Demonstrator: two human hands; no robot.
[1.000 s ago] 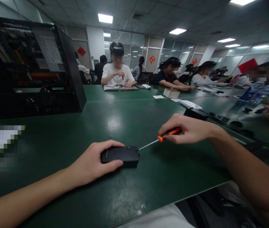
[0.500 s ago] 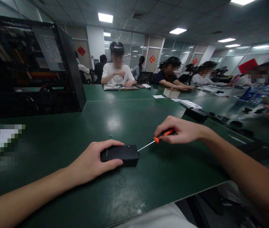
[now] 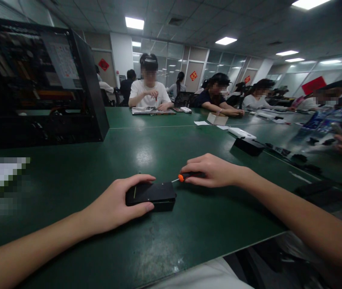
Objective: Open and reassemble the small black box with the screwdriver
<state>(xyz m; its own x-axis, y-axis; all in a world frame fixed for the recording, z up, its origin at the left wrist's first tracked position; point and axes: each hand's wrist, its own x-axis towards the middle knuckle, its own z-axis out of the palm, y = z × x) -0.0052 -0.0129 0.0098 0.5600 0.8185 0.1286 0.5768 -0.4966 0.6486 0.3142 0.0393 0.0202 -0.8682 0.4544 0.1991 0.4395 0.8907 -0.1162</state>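
A small black rectangular box (image 3: 155,193) lies on the green table (image 3: 146,249), its top panel slightly raised along the right front edge. My left hand (image 3: 125,200) grips the box from its left end, thumb on the near side and fingers on the far side. My right hand (image 3: 208,170) is closed around a screwdriver (image 3: 181,177) with an orange and black handle. Its shaft points left at the far right corner of the box. Much of the shaft is hidden, seemingly under the raised panel, and the tip cannot be seen.
An open computer case (image 3: 89,88) stands at the back left. Another black box (image 3: 249,146), a white flat device (image 3: 242,133) and a small pale box (image 3: 217,118) sit to the right. Black parts (image 3: 299,155) lie beyond my right arm. Co-workers sit across the table.
My right hand has moved left, bringing the screwdriver handle closer to the box, and less of the shaft shows. The box's top panel now sits slightly lifted. My left hand keeps its hold.
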